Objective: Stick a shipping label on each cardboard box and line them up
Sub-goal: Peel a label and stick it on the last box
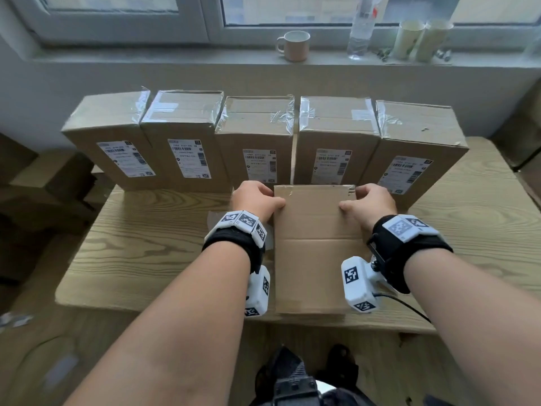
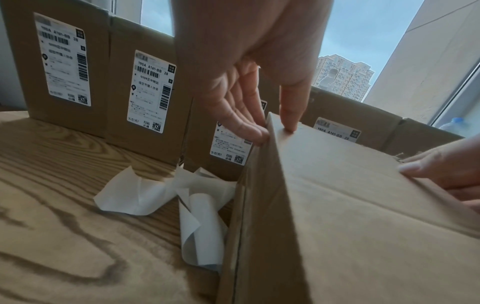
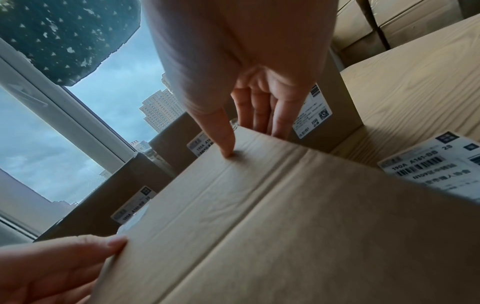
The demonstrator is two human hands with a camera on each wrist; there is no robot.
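I have both hands on the unlabelled cardboard box (image 1: 316, 247) lying flat between them: left hand (image 1: 257, 200) and right hand (image 1: 367, 202) each clasp a far corner, thumb on top, fingers curled over the edge. Directly beyond my fingers stands the row of labelled boxes (image 1: 254, 142) (five, upright), so pushing forward risks toppling one. By my left wrist, loose backing papers (image 2: 161, 191) could catch under the box.
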